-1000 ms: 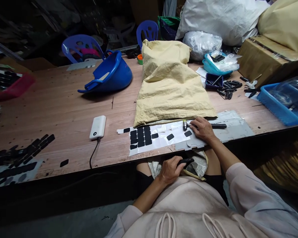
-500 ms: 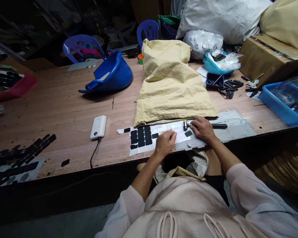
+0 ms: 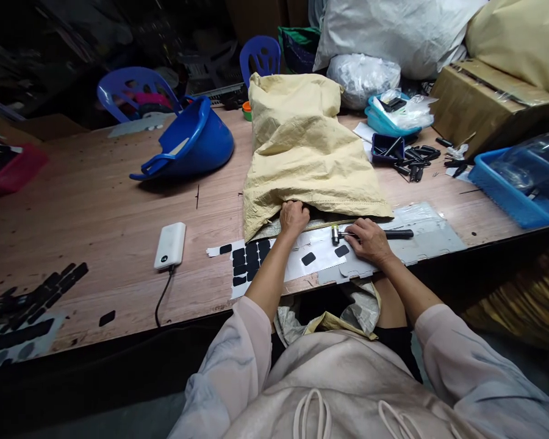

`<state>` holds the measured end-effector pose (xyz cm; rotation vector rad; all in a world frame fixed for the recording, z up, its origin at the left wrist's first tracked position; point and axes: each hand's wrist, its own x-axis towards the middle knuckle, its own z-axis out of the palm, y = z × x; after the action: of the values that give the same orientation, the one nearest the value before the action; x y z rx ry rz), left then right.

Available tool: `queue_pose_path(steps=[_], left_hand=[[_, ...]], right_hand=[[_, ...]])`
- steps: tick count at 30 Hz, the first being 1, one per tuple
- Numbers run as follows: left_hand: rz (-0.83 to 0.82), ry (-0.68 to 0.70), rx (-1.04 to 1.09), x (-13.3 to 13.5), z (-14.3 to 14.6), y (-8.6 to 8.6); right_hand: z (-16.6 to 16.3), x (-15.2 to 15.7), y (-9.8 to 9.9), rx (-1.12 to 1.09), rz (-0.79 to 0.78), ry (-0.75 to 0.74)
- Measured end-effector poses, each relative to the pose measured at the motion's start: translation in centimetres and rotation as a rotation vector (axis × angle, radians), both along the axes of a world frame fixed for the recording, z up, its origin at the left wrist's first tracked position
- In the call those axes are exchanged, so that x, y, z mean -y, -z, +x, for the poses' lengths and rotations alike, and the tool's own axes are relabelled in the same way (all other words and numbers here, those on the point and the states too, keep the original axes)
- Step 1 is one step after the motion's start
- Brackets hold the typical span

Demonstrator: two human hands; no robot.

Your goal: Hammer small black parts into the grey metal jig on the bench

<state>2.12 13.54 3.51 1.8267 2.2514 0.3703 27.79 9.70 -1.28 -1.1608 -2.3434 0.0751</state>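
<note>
My left hand (image 3: 294, 217) is closed on the front edge of a tan woven sack (image 3: 318, 146), its fingertips hidden under the raised edge. My right hand (image 3: 368, 241) lies curled over the handle of a small hammer (image 3: 399, 234), close to its metal head. Below both hands is a white backing sheet (image 3: 293, 265) with rounded black pads on it. One loose black pad (image 3: 308, 259) sits between my arms and another black pad (image 3: 342, 250) is just beside my right fingers. Rows of black pads (image 3: 240, 261) are partly covered by my left forearm.
Left of the sheet lies a white power bank (image 3: 170, 245) with a cable over the table edge. A blue basin (image 3: 187, 143) rests tipped behind it. On the right are black handles (image 3: 414, 161), a blue basket (image 3: 512, 189) and a cardboard box (image 3: 494, 103).
My left hand has moved away from me, from above the sheet to the sack's edge, and the edge is lifted there. A black pad now lies mid-sheet. My right hand stays at the hammer.
</note>
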Motion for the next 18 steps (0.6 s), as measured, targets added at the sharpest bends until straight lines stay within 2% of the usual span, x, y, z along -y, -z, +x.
queue_pose_path(steps=[6,9,14,18], left_hand=[[-0.045,-0.124,0.083,-0.5,2.2,0.5],[-0.09,-0.131,0.087,0.3,2.0,0.1],[-0.087,-0.052,0.044,4.1,-1.0,-0.7],[-0.011,0.054,0.163,8.3,-2.4,0.0]], right_hand=[[0.0,0.0,0.0,0.006,0.01,-0.004],[0.0,-0.1,0.0,0.001,0.011,-0.004],[0.0,-0.2,0.1,-0.017,0.0,-0.012],[0.0,-0.2,0.2,-0.02,-0.014,-0.014]])
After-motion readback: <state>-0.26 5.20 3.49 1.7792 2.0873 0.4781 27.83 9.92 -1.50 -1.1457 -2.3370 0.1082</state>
